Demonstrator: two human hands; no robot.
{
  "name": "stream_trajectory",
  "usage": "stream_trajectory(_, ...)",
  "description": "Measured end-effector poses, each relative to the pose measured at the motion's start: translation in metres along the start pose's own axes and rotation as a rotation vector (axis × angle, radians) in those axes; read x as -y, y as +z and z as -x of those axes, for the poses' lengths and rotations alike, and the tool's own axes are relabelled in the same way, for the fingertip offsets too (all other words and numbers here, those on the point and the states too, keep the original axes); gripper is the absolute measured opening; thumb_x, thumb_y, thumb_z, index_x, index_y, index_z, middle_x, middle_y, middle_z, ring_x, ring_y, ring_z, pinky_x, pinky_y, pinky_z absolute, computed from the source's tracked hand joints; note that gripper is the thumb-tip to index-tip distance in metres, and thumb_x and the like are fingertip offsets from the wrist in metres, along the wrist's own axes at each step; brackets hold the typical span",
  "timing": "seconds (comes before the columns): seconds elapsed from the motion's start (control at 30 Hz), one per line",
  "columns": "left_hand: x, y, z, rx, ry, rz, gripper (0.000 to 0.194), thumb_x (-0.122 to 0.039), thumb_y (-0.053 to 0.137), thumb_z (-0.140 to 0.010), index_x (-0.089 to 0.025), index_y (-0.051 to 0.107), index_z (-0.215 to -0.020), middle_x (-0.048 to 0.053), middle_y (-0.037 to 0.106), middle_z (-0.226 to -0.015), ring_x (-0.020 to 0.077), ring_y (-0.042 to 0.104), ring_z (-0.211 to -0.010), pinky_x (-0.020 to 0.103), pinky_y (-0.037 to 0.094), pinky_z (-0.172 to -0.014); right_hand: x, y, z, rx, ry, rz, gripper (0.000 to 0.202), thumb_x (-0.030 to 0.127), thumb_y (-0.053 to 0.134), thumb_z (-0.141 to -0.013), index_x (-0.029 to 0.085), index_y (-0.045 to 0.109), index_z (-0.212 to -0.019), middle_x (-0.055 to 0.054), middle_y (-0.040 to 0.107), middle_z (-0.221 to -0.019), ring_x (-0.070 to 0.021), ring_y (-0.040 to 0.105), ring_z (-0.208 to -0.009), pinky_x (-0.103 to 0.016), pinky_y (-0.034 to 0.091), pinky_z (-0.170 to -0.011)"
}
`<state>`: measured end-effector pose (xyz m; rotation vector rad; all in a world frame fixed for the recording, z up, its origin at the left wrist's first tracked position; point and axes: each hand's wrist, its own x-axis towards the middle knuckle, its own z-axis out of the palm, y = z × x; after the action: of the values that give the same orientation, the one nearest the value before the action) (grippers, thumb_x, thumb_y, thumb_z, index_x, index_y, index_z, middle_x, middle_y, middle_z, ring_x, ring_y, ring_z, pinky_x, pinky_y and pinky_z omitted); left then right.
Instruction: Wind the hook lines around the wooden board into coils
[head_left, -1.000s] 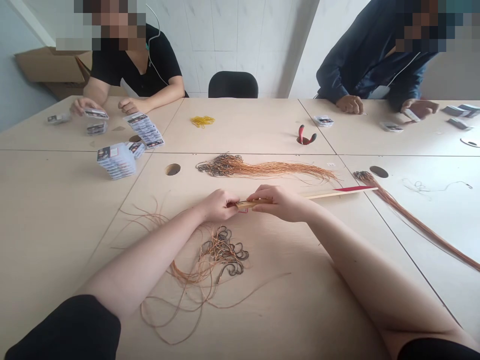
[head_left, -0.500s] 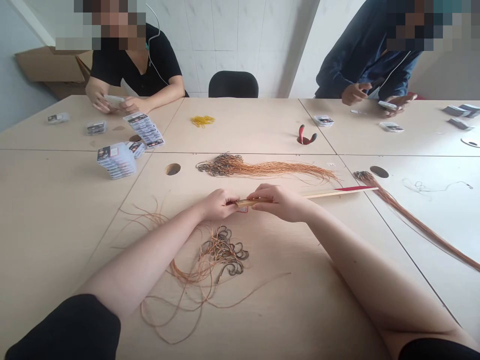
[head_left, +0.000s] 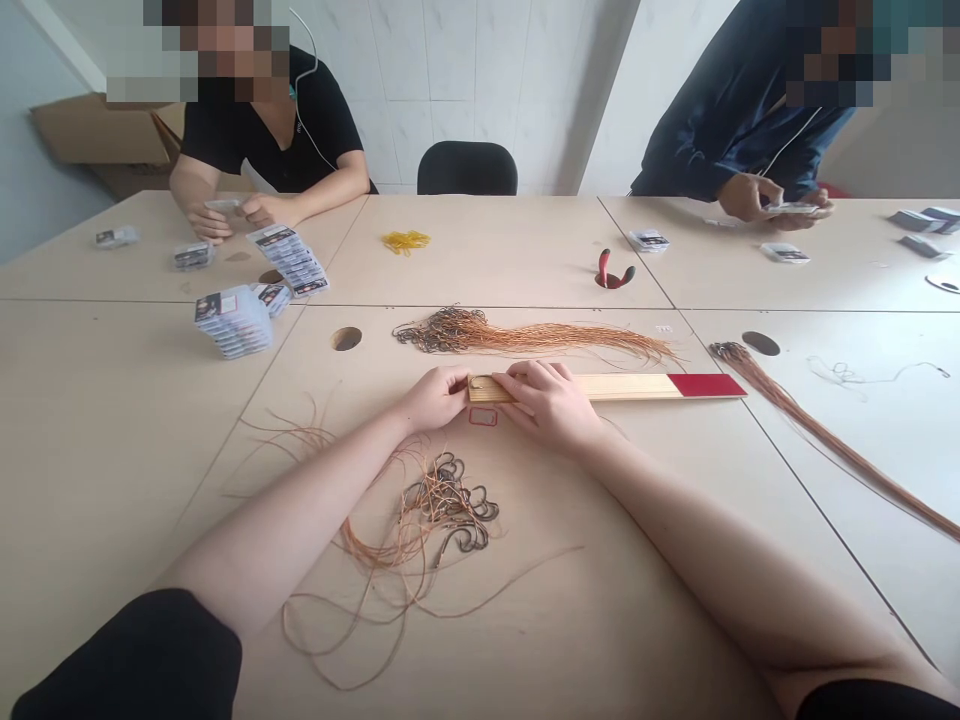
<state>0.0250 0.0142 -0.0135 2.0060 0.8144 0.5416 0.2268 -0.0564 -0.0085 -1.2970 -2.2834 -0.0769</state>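
Observation:
A narrow wooden board (head_left: 626, 387) with a red right end lies crosswise, its broad face showing. My left hand (head_left: 435, 400) is closed at the board's left end, fingertips pinched there. My right hand (head_left: 553, 405) grips the board just right of that, fingers over its face and thumb at the near edge. Between the hands, what looks like a dark fish hook (head_left: 480, 382) lies on the wood, partly hidden by my right fingers. Just below is a small red-outlined rectangle (head_left: 484, 417). Nearer me lies a tangle of fish hooks (head_left: 469, 515) with orange-brown lines.
Beyond the board lies a bundle of hooked lines (head_left: 555, 337); another bundle (head_left: 810, 420) stretches rightward. Red-handled pliers (head_left: 604, 268) stand in a table hole. Stacked plastic cases (head_left: 232, 322) and yellow bands (head_left: 406, 241) lie farther back. Two people sit opposite, handling small cases.
The board has turned from nearly edge-on to showing its broad face, and my right hand has rolled with it. The person at right has brought both hands together on a case.

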Motion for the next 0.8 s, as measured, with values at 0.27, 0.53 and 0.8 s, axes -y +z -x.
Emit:
stream_trajectory(0.27, -0.0027, 0.0018, -0.0006, 0.01, 0.027, 0.09, 0.013, -0.023, 0.049, -0.08, -0.013, 0.057, -0.078, 0.002, 0.059, -0.077, 0.0142, 0.053, -0.072, 0.025, 0.044, -0.068, -0.0016, 0.0054, 0.0017, -0.064, -0.005, 0.08, 0.037, 0.036, 0.043, -0.09, 0.02, 0.051, -0.123, -0.01, 0.055, -0.107, -0.0214, 0.047, -0.096, -0.038, 0.033, -0.086)
stream_trajectory(0.53, -0.0055, 0.0029, 0.0, 0.001, 0.011, 0.079, 0.015, -0.023, 0.047, -0.081, -0.012, 0.057, -0.086, 0.003, 0.058, -0.078, 0.0136, 0.052, -0.072, 0.024, 0.043, -0.066, -0.0012, 0.006, 0.0007, -0.041, 0.02, 0.08, 0.039, 0.037, 0.042, -0.09, 0.021, 0.049, -0.124, -0.01, 0.054, -0.108, -0.0225, 0.047, -0.098, -0.038, 0.032, -0.087)
stream_trajectory(0.8, -0.0054, 0.0019, 0.0003, 0.02, -0.002, 0.055, 0.015, -0.023, 0.047, -0.08, -0.012, 0.057, -0.083, 0.002, 0.057, -0.075, 0.013, 0.051, -0.069, 0.023, 0.042, -0.064, -0.0008, 0.0062, 0.0009, -0.031, 0.031, 0.055, 0.04, 0.036, 0.044, -0.089, 0.021, 0.049, -0.125, -0.01, 0.053, -0.108, -0.023, 0.047, -0.098, -0.039, 0.032, -0.087)
